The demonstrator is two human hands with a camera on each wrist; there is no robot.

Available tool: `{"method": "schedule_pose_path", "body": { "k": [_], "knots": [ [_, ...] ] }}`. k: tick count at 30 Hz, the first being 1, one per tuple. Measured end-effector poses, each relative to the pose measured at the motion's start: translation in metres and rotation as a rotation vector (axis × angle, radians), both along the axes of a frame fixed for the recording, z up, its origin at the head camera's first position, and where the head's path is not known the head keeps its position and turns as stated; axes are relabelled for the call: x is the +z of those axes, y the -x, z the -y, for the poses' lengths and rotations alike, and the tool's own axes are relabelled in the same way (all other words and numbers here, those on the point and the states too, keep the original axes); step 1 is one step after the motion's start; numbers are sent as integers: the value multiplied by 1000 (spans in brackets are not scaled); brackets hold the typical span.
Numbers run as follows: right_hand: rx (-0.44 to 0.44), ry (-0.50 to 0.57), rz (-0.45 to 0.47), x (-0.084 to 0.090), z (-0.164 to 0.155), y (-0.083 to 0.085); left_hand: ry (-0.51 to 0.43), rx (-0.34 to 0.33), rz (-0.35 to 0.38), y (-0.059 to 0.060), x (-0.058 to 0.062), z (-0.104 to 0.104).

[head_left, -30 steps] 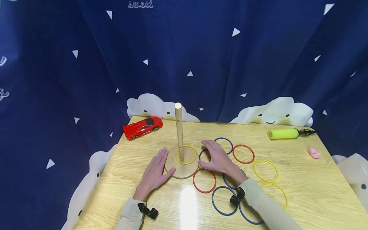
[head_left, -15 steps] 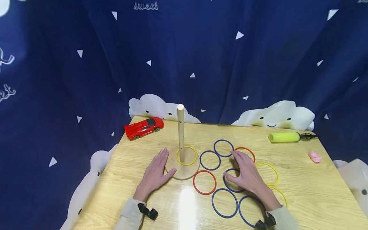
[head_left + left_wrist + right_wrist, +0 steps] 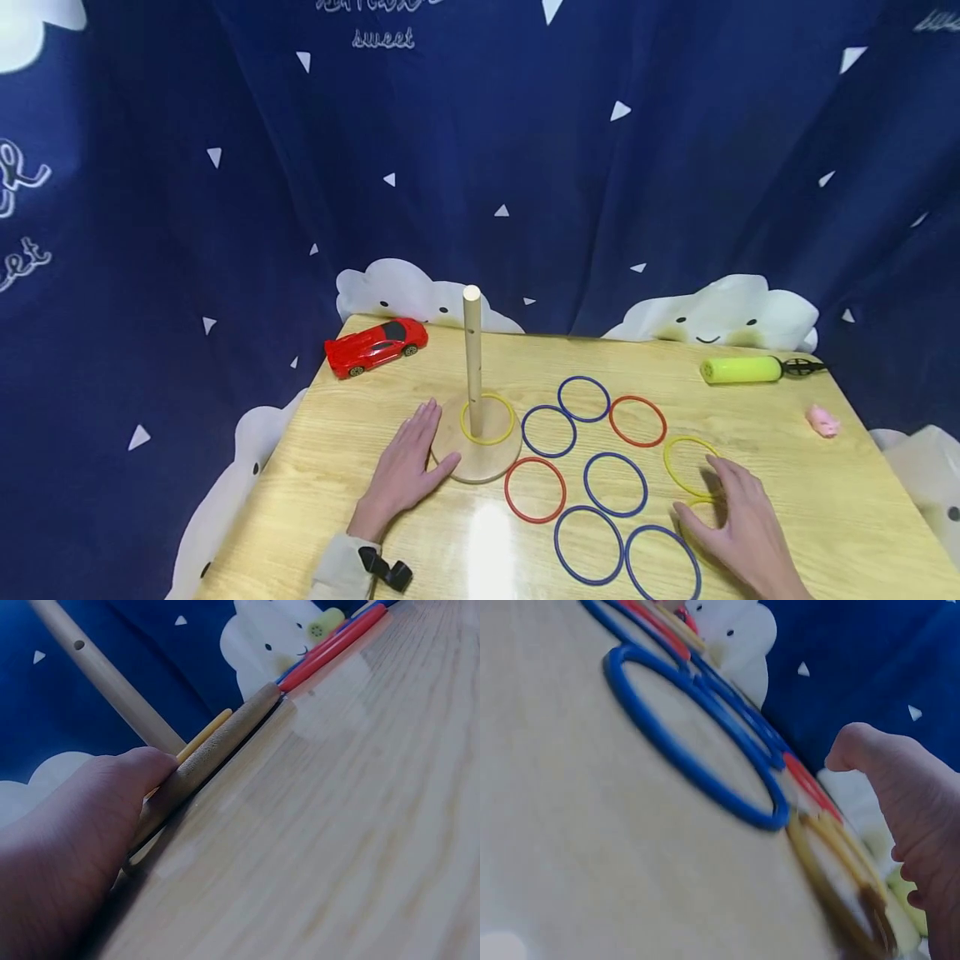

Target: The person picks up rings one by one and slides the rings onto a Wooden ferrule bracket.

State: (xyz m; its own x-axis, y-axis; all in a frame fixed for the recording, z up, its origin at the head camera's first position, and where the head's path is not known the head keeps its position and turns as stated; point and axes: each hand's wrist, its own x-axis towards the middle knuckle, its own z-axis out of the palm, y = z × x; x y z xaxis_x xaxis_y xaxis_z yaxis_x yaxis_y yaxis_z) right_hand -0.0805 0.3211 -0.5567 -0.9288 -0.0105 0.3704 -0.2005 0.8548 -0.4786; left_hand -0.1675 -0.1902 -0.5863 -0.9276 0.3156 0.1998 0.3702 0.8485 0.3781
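My left hand (image 3: 405,467) rests at the left edge of a round wooden base (image 3: 468,469), fingers straight and thumb spread. In the left wrist view the thumb (image 3: 142,766) touches the base's rim. An upright wooden peg (image 3: 473,358) rises from the base, with a yellow ring (image 3: 512,422) around its foot. My right hand (image 3: 742,521) hovers at the right over a second yellow ring (image 3: 697,501), thumb and fingers apart and nothing between them. It covers much of that ring. Another yellow ring (image 3: 665,458) lies just behind, partly overlapped by the fingertips.
Several blue rings (image 3: 550,456) and two red rings (image 3: 534,522) lie flat between the base and my right hand. A red toy car (image 3: 375,346) stands back left. At the back right are a yellow-green hand pump (image 3: 742,370) and a small pink object (image 3: 822,422).
My right hand has moved right and toward me, from beside the base, across the blue rings, to the yellow rings. My left hand has stayed at the base.
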Motion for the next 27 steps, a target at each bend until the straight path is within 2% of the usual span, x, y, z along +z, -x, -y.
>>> {"method": "schedule_pose_path", "body": {
  "k": [6,10,14,22,27],
  "knots": [
    [-112,-34,144,-14,-13,-18,-10,5,0,-4,0,1],
    [-128,-40,192,-15,-19,-20,-10,6,-6,-3,-1,1],
    [-117,-25,177,-16,-23,-22,-5,3,-25,-1,-3,-1],
    [-67,-10,111,-26,-29,-35,-8,7,9,-3,0,-1],
    [-36,9,67,-32,-33,-41,-11,6,-11,-1,-1,-2]
  ]
}}
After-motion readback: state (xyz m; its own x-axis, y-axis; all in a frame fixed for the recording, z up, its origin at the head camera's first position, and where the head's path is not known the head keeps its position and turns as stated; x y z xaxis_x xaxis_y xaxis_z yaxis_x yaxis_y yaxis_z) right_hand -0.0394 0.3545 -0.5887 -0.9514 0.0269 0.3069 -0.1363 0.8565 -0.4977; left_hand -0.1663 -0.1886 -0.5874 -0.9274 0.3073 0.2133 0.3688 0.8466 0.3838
